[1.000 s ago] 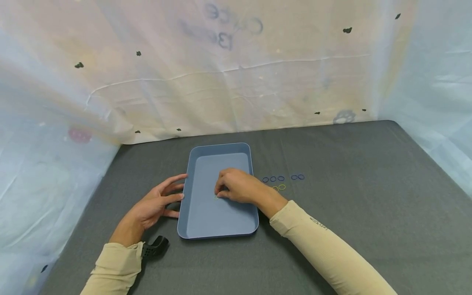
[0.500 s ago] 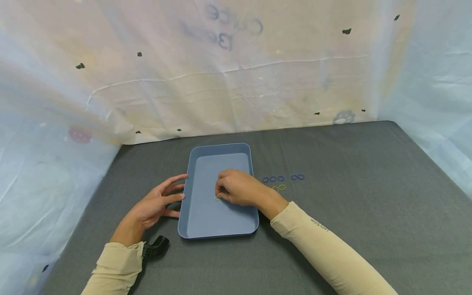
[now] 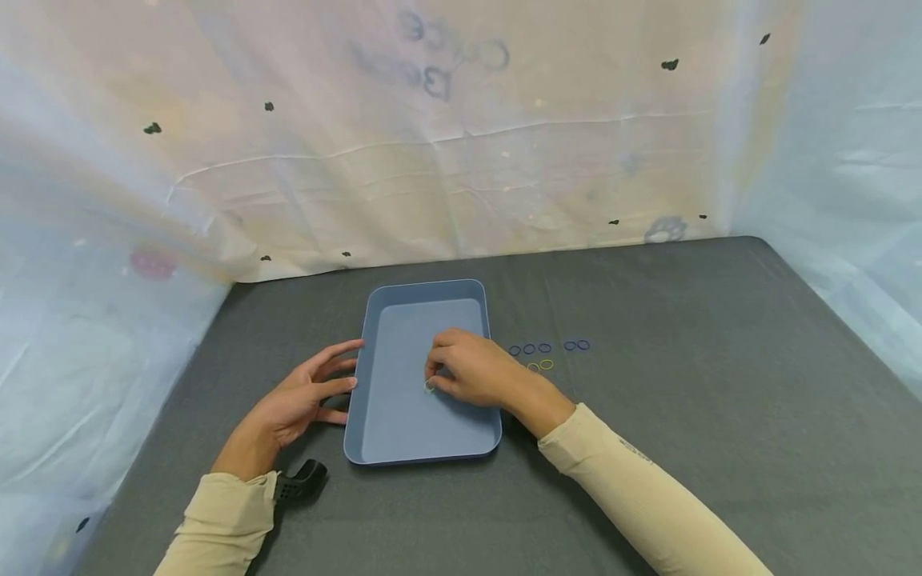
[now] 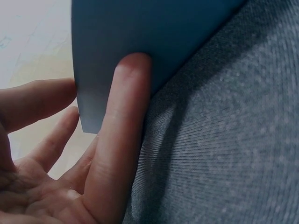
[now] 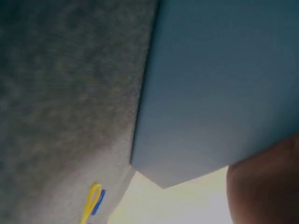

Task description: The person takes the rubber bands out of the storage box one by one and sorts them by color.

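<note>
A blue-grey rectangular tray (image 3: 425, 424) lies on the dark cloth, longer front to back. My left hand (image 3: 295, 400) rests with spread, fairly straight fingers against its left side; in the left wrist view one finger (image 4: 124, 107) lies along the outer wall. Reaching over the right rim, my right hand (image 3: 468, 368) has its thumb and fingers bent together low over the tray floor. A small pale yellowish rubber band (image 3: 430, 386) shows at those fingertips, pinched there. The right wrist view shows mainly the tray's outer wall (image 5: 210, 84), with the fingertips out of sight.
Right of the tray lie several blue rubber bands (image 3: 544, 348) in a row, with yellow rubber bands (image 3: 547, 364) just in front, partly behind the right wrist. A black strap (image 3: 302, 482) sits at the left cuff. A pale sheet (image 3: 461, 184) hangs behind the table.
My right hand has shifted slightly to the right within the tray, and the pale band at its fingertips has moved with it. The left hand stays against the tray.
</note>
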A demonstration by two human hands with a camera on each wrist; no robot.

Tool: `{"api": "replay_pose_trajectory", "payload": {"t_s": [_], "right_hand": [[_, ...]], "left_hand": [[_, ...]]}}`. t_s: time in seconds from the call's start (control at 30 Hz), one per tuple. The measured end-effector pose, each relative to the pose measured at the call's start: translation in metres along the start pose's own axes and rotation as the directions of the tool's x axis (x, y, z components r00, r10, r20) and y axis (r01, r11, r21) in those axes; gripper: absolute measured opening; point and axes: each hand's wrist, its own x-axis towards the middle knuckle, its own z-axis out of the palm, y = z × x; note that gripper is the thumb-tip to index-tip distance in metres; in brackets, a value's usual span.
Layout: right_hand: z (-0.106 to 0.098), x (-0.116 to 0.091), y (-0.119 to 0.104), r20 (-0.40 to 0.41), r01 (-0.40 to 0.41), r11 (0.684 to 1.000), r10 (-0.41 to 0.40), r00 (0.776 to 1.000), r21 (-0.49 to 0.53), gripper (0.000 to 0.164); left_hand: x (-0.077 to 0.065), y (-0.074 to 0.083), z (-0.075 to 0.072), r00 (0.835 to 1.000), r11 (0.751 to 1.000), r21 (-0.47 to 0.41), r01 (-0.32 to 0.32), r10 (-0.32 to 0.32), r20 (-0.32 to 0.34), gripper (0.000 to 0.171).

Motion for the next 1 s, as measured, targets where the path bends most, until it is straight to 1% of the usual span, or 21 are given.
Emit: {"api": "replay_pose_trajectory", "payload": {"t_s": [0.17, 0.33, 0.57, 0.7, 0.83, 0.9, 1.0], "right_hand": [[-0.004, -0.007, 0.001, -0.002, -0.063, 0.997, 0.063, 0.998, 0.037, 0.004], [-0.009, -0.013, -0.001, -0.038, -0.059, 0.996, 0.062, 0.997, 0.065, 0.004], [-0.011, -0.029, -0.004, -0.087, -0.081, 0.991, 0.09, 0.992, 0.104, 0.003], [-0.012, -0.033, -0.005, -0.111, -0.083, 0.994, 0.091, 0.99, 0.077, 0.004], [-0.013, -0.037, -0.006, -0.137, -0.102, 0.994, 0.107, 0.985, 0.042, 0.004], [-0.014, -0.04, -0.006, -0.155, -0.11, 0.993, 0.114, 0.981, 0.034, 0.005], [-0.015, -0.044, -0.005, -0.182, -0.114, 0.993, 0.118, 0.976, 0.031, 0.006]], "left_hand": [[-0.003, 0.002, 0.0, 1.0, 1.0, 0.01, -0.01, 0.01, 0.002, 0.071], [-0.003, 0.003, 0.001, 1.0, 1.0, 0.008, -0.011, 0.011, -0.002, 0.071], [0.001, 0.001, 0.002, 1.0, 1.0, 0.001, 0.006, -0.006, 0.008, 0.07], [-0.002, 0.002, 0.0, 1.0, 1.0, 0.007, -0.005, 0.005, 0.014, 0.069], [-0.002, 0.002, -0.001, 1.0, 1.0, 0.004, 0.0, 0.0, 0.005, 0.069], [-0.002, 0.001, 0.0, 1.0, 1.0, -0.005, 0.004, -0.004, -0.001, 0.07], [-0.001, 0.0, 0.0, 1.0, 1.0, -0.005, -0.001, 0.001, 0.009, 0.071]]}}
